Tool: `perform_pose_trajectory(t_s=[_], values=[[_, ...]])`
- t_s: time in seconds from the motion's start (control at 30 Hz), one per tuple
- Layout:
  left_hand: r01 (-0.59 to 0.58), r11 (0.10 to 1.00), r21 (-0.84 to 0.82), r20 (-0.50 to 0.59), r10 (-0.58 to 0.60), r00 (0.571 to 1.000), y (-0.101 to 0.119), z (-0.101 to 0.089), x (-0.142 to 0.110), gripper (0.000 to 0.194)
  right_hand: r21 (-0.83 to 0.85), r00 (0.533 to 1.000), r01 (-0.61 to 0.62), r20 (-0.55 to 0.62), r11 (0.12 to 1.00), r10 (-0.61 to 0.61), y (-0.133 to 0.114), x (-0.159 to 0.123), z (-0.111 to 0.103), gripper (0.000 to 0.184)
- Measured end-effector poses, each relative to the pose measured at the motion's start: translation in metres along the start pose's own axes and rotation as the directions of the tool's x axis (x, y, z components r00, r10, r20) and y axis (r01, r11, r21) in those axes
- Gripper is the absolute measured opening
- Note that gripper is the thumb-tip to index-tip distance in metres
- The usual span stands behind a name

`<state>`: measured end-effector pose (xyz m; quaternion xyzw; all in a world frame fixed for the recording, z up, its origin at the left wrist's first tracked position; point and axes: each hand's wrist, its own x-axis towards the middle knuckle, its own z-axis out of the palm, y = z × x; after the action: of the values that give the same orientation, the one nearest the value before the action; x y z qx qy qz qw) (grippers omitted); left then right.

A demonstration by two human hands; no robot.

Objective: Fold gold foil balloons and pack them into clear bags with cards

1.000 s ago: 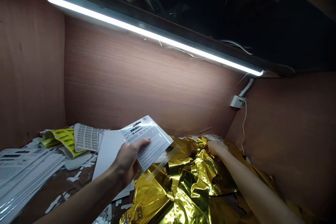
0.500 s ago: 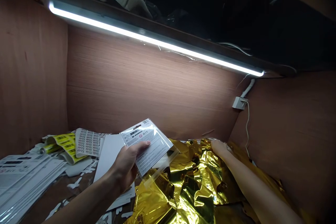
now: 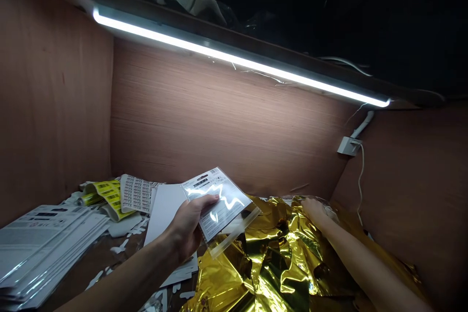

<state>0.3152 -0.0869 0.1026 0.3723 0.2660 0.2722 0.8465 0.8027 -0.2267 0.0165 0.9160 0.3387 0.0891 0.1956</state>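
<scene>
My left hand (image 3: 186,229) grips a flat retail packet (image 3: 219,200) by its lower edge, thumb lying across the printed card. The packet has a clear plastic sleeve, with a loose transparent flap hanging below the card and glare across its face. My right hand (image 3: 315,210) is curled into a crumpled gold foil sheet (image 3: 274,258) at the far side of the heap. Its fingers are sunk in the gathered foil and partly hidden. A little clear plastic shows beside them.
A stack of printed white sheets (image 3: 44,239) lies at the left, and yellow label strips (image 3: 107,195) and a printed label sheet (image 3: 136,194) lie behind it. A white card (image 3: 164,212) sits under the packet. Paper scraps litter the dark surface. Wooden walls surround it, beneath an LED light bar (image 3: 237,58).
The whole view has swung, so everything sits further right in the frame. The packet has tilted and its glare has changed. Both hands keep their places on the packet and foil.
</scene>
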Motion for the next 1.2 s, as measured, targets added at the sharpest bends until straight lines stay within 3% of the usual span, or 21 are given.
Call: perform_pose_trajectory(t_s=[0.2, 0.3, 0.4, 0.47, 0.57, 0.6, 0.63, 0.7, 0.77, 0.83, 0.87, 1.03, 1.1, 1.2], values=[[0.007, 1.000, -0.016, -0.004, -0.007, 1.000, -0.004, -0.003, 0.004, 0.046, 0.093, 0.994, 0.075, -0.086, 0.993, -0.067, -0.006, -0.018, -0.019, 0.012], [0.018, 0.999, -0.034, -0.009, -0.018, 1.000, -0.006, -0.004, 0.006, 0.046, 0.230, 0.975, 0.103, -0.215, 0.968, -0.052, -0.003, -0.033, -0.046, 0.009], [0.047, 0.995, -0.084, 0.011, -0.046, 0.999, -0.007, -0.003, 0.008, 0.049, 0.432, 0.916, 0.125, -0.395, 0.893, 0.063, 0.005, -0.065, -0.081, 0.017], [0.082, 0.990, -0.118, 0.009, -0.081, 0.997, -0.007, -0.001, 0.008, 0.048, 0.606, 0.849, 0.209, -0.502, 0.767, 0.166, 0.003, -0.101, -0.105, 0.028], [0.106, 0.984, -0.140, -0.018, -0.110, 0.994, -0.008, 0.003, 0.005, 0.042, 0.732, 0.772, 0.489, -0.616, 0.474, 0.156, -0.024, -0.172, -0.132, 0.040], [0.109, 0.984, -0.139, -0.020, -0.113, 0.993, -0.009, 0.004, 0.004, 0.039, 0.746, 0.734, 0.637, -0.664, 0.196, 0.143, -0.038, -0.195, -0.138, 0.035], [0.106, 0.985, -0.137, -0.024, -0.111, 0.994, -0.010, 0.005, 0.003, 0.037, 0.716, 0.709, 0.698, -0.694, 0.011, 0.122, -0.053, -0.217, -0.143, 0.030], [0.101, 0.986, -0.131, -0.029, -0.105, 0.994, -0.013, 0.008, -0.001, 0.035, 0.682, 0.690, 0.723, -0.720, -0.111, 0.072, -0.081, -0.250, -0.149, 0.021], [0.093, 0.988, -0.120, -0.024, -0.097, 0.995, -0.016, 0.012, -0.005, 0.037, 0.717, 0.744, 0.668, -0.642, -0.199, 0.184, -0.099, -0.265, -0.152, 0.023], [0.115, 0.986, -0.118, -0.015, -0.118, 0.993, -0.019, 0.017, -0.010, 0.039, 0.743, 0.767, 0.637, -0.583, -0.207, 0.267, -0.103, -0.267, -0.149, 0.025], [0.129, 0.985, -0.117, -0.010, -0.131, 0.991, -0.020, 0.019, -0.012, 0.039, 0.739, 0.754, 0.649, -0.593, -0.180, 0.283, -0.101, -0.265, -0.147, 0.025], [0.147, 0.984, -0.100, 0.009, -0.147, 0.989, -0.025, 0.023, -0.019, 0.044, 0.631, 0.576, 0.775, -0.730, 0.039, 0.367, -0.084, -0.262, -0.134, 0.010], [0.135, 0.985, -0.107, 0.000, -0.136, 0.991, -0.027, 0.023, -0.019, 0.047, 0.609, 0.538, 0.790, -0.744, 0.072, 0.395, -0.081, -0.269, -0.131, 0.008], [0.110, 0.985, -0.130, -0.007, -0.112, 0.994, -0.028, 0.022, -0.020, 0.049, 0.581, 0.516, 0.809, -0.775, 0.090, 0.363, -0.078, -0.280, -0.128, 0.008]])
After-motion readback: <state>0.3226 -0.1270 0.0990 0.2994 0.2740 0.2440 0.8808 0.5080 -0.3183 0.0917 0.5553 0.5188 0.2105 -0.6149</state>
